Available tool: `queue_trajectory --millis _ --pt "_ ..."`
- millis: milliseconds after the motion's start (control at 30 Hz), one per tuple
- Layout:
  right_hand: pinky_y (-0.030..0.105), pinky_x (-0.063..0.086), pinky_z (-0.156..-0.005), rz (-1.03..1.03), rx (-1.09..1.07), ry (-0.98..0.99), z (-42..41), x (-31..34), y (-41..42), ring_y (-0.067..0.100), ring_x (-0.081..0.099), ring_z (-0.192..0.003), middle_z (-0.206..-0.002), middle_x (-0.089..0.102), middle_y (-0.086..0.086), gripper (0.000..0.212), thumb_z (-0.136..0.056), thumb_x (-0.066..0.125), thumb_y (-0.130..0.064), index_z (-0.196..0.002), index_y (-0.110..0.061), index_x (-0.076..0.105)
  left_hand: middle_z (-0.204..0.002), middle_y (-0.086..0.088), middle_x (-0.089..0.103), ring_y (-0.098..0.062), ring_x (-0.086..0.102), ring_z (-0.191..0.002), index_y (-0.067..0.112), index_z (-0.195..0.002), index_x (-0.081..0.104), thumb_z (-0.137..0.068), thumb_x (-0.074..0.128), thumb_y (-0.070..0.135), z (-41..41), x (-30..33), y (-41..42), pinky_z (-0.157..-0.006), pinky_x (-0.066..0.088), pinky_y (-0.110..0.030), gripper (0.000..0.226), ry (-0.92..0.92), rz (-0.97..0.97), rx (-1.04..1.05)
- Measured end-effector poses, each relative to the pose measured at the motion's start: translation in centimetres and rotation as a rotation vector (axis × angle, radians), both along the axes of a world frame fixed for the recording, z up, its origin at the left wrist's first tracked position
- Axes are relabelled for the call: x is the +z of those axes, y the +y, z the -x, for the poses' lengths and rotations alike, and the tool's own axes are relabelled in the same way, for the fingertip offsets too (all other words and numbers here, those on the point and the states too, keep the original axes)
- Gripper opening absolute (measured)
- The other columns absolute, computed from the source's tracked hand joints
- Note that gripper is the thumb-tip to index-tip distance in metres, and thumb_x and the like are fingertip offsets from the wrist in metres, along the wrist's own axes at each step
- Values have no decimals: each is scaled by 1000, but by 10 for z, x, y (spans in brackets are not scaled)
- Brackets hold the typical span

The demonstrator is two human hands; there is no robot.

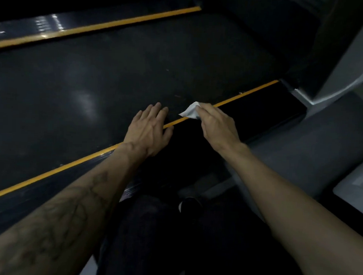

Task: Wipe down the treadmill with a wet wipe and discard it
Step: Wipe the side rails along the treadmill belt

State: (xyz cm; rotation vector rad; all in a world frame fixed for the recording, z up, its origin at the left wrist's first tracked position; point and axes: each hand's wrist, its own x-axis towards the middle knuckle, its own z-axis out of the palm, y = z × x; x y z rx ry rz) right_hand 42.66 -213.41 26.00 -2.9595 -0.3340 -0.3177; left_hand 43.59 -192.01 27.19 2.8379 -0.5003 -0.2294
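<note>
The treadmill's black belt runs across the view between two yellow stripes. My right hand pinches a folded white wet wipe and holds it on the near yellow stripe, beside the black side rail. Just left of the wipe, my left hand rests flat with straight fingers, lying across that same stripe and the belt's edge. The wipe's rear part is hidden under my fingers.
A second yellow stripe and a glossy rail lie on the far side of the belt. The treadmill's grey upright and base rise at the right. Grey floor lies beside the near rail. My dark-trousered legs and a shoe fill the bottom.
</note>
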Motion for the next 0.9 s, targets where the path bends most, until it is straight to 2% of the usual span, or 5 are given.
queue_trajectory --millis 200,467,667,900 --pt "39 55 -65 -30 163 -68 3 13 73 32 63 -108 -135 58 10 53 -84 64 11 -134 -4 57 -170 -12 20 -31 19 -157 14 -161 26 -105 43 46 27 24 68 -127 17 -46 67 -45 0 112" --pt "40 58 -66 -85 373 -143 -5 35 191 30 63 -111 -140 58 7 72 -71 72 16 -139 -4 56 -168 -12 25 -28 23 -155 13 -159 29 -105 44 45 50 58 177 -126 19 -44 65 -133 -71 246" --pt "44 58 -63 -103 562 -134 6 49 312 31 64 -103 -135 60 6 63 -77 67 13 -136 -6 58 -169 -13 23 -31 23 -155 12 -161 26 -104 45 46 107 55 289 -125 21 -48 69 -89 -74 513" --pt "43 54 -64 -71 815 -105 60 66 467 32 62 -107 -140 56 8 66 -80 67 11 -143 -5 53 -168 -14 25 -32 24 -155 10 -160 28 -104 47 47 187 75 409 -123 23 -48 70 -144 -111 771"
